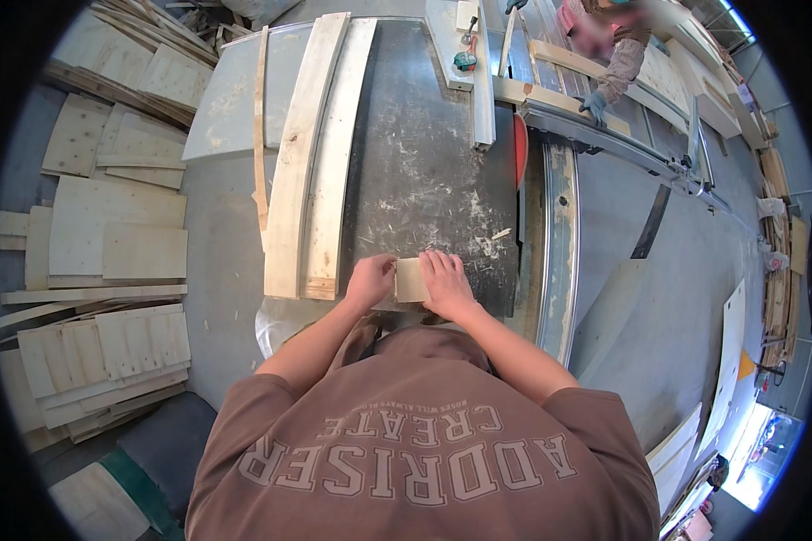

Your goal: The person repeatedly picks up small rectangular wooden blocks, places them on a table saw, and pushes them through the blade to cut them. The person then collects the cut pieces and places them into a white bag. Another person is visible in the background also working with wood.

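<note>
At the near edge of the dark saw table (pixel 397 162), a small pale wooden block (pixel 410 280) is between my two hands. My left hand (pixel 372 281) is closed, with its fingertips pinched at the block's left edge. From the other side my right hand (pixel 447 284) grips the block, fingers bent over its right part. The block's underside is hidden. Just left of my left hand lie long pale boards (pixel 302 162), side by side along the table.
A red curved saw guard (pixel 520 149) stands at the table's right edge, beside a metal rail (pixel 559 243). Beyond it, a co-worker's gloved hand (pixel 595 106) rests on a board. A green-and-red tool (pixel 465 60) lies at the back. Stacked panels (pixel 117 234) line the left floor.
</note>
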`<action>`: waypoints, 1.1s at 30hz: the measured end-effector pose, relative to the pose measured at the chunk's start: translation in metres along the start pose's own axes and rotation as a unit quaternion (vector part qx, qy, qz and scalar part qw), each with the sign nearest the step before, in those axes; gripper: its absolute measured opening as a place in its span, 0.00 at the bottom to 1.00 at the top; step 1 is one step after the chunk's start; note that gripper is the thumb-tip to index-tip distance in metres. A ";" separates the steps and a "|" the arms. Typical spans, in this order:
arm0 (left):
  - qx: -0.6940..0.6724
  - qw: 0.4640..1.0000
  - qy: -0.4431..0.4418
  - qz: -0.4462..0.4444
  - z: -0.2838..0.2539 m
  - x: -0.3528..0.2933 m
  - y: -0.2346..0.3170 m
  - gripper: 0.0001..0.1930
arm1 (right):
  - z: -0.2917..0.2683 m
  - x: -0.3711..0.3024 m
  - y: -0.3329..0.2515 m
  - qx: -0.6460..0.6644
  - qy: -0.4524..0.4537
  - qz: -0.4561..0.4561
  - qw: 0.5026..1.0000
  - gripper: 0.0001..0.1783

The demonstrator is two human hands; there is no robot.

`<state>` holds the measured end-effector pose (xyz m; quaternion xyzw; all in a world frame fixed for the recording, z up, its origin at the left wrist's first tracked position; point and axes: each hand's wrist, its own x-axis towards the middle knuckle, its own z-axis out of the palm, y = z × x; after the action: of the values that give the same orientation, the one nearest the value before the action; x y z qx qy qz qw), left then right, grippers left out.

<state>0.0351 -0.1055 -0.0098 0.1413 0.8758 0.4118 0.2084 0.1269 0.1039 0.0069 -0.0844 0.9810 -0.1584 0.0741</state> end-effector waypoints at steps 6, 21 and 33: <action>0.072 0.991 0.063 -0.089 -0.002 0.020 -0.004 0.16 | -0.006 0.004 -0.005 -0.038 -0.010 0.011 0.999 0.56; 0.292 0.937 -0.105 0.162 0.011 -0.008 0.034 0.50 | -0.008 0.013 -0.002 -0.079 -0.001 -0.003 0.997 0.38; 0.314 0.932 -0.087 0.157 0.018 -0.006 0.030 0.42 | -0.011 0.010 -0.004 -0.096 0.010 -0.012 0.995 0.41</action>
<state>0.0515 -0.0779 0.0047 0.3710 0.9053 0.1290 0.1615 0.1155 0.1020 0.0175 -0.1009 0.9913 -0.0648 0.0540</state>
